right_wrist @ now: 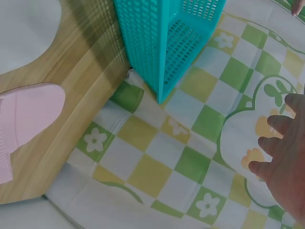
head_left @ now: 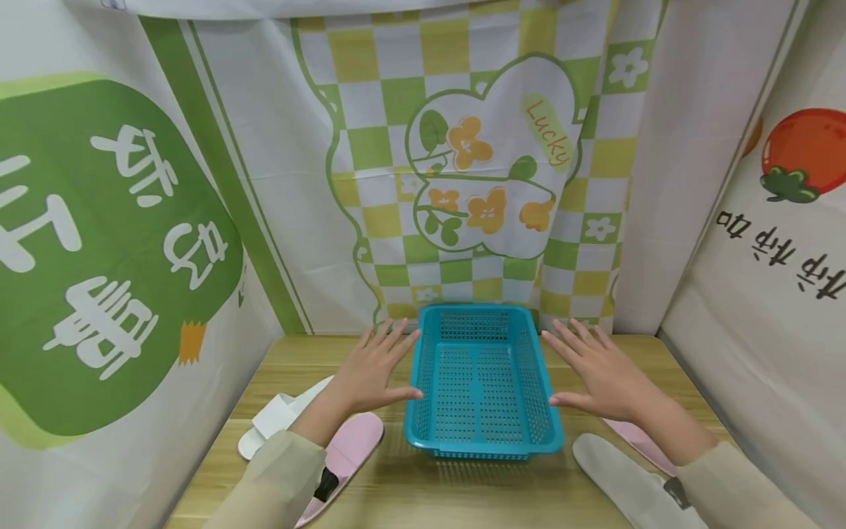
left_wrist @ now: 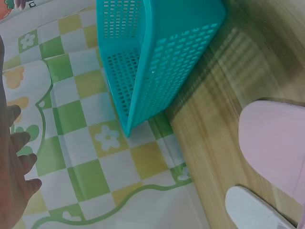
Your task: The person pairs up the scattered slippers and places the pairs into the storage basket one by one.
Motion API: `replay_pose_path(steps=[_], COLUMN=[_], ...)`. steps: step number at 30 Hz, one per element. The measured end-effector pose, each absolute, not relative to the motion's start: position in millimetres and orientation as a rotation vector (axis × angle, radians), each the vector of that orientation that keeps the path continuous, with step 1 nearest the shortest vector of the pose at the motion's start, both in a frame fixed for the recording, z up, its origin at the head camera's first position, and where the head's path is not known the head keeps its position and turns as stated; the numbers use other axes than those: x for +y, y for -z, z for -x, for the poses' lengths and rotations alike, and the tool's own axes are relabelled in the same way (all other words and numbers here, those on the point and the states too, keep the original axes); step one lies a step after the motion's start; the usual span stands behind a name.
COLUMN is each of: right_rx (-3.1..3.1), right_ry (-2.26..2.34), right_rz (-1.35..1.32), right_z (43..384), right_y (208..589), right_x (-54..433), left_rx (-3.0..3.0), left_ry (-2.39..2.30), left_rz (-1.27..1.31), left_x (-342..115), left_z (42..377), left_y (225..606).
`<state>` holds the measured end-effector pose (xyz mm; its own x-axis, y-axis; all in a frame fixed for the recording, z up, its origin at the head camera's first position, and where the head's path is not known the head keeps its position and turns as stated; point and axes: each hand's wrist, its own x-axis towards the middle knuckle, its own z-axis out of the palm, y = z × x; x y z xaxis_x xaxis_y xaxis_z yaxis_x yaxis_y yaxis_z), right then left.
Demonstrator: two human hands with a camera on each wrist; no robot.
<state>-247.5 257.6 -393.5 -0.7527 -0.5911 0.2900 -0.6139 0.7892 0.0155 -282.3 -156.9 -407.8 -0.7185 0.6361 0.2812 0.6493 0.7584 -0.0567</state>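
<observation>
A teal plastic basket (head_left: 477, 450) with perforated walls stands on the wooden table, nothing inside it. My left hand (head_left: 373, 371) is spread beside its left wall, fingers straight and holding nothing. On the other side my right hand (head_left: 598, 371) is spread the same way, also holding nothing. Under the left forearm lie a white slipper (head_left: 274, 417) and a pink slipper (head_left: 357, 444). A grey slipper (head_left: 615, 470) and another pink slipper (head_left: 637, 441), partly hidden by the right forearm, lie at the right.
The wooden table (head_left: 515, 499) meets a hanging cloth (head_left: 396, 154) with green and yellow checks right behind the basket. Printed cloth walls close in the left side (head_left: 258, 353) and the right side (head_left: 747, 353).
</observation>
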Motion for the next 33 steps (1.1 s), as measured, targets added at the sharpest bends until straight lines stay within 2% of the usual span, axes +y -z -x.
replay_pose_path(steps=[33], right_rx=[-2.470], right_ry=[-0.188], right_rz=[-0.858], right_z=[231.2], right_y=[423.3], right_x=[312.8], left_rx=[-2.521], left_ry=[0.170], left_rz=[0.968], left_x=[-197.0], left_z=[262.7], left_y=[438.5])
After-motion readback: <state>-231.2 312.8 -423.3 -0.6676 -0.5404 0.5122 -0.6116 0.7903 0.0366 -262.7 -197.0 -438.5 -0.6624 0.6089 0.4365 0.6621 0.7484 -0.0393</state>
